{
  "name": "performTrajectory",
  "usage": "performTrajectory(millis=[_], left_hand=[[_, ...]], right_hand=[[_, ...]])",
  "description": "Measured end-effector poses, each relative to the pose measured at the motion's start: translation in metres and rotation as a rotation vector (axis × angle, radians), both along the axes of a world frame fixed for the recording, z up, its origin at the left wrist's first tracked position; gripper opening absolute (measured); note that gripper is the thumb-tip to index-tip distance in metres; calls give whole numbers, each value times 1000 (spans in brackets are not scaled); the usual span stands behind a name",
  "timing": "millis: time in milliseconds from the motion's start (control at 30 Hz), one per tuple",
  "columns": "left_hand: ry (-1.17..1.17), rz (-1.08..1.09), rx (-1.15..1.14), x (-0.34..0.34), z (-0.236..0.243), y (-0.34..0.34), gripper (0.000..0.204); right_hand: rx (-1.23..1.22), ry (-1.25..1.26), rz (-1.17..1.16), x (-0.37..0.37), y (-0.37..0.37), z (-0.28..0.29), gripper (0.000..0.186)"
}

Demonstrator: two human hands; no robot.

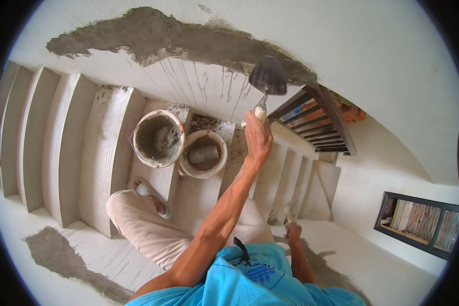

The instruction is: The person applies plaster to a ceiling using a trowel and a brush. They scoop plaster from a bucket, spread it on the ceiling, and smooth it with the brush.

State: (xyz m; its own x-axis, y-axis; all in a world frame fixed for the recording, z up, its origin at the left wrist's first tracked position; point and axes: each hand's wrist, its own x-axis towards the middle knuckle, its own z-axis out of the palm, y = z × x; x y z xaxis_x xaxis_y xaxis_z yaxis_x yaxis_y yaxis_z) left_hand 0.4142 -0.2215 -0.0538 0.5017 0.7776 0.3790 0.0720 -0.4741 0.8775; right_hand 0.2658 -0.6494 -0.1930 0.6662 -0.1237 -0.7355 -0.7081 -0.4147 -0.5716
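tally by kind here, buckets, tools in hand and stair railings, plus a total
Buckets: 2 (the left bucket and the right bucket)
Tools in hand: 2 (a trowel in the left hand; a small tool, exact kind unclear, in the right hand)
Stair railings: 1 (dark railing)
Total: 5

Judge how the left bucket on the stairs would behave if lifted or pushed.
The left bucket is probably heavy for its size, since thick-looking grey mix lies inside, though its depth is hard to judge. A sideways push might bump the right bucket close beside it. Its round, even rim suggests a fairly stiff wall.
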Motion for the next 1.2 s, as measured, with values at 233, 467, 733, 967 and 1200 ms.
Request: performTrajectory(millis=[233, 467, 733, 967, 1200], left_hand=[[10, -67, -70, 30, -10, 5, 26], [72, -101, -137, -2, -24, -18, 26], [29, -25, -186, 20, -10, 22, 28], [137, -192, -53, 1, -27, 6, 28], [51, -43, -31, 14, -8, 27, 26]], right_hand=[[9, 46, -12, 0, 1, 6, 19], [-74, 64, -61, -4, -5, 7, 25], [88, -25, 44, -9, -2, 11, 28], [-33, 115, -72, -5, 5, 10, 25], [12, 75, -37, -4, 3, 11, 22]])
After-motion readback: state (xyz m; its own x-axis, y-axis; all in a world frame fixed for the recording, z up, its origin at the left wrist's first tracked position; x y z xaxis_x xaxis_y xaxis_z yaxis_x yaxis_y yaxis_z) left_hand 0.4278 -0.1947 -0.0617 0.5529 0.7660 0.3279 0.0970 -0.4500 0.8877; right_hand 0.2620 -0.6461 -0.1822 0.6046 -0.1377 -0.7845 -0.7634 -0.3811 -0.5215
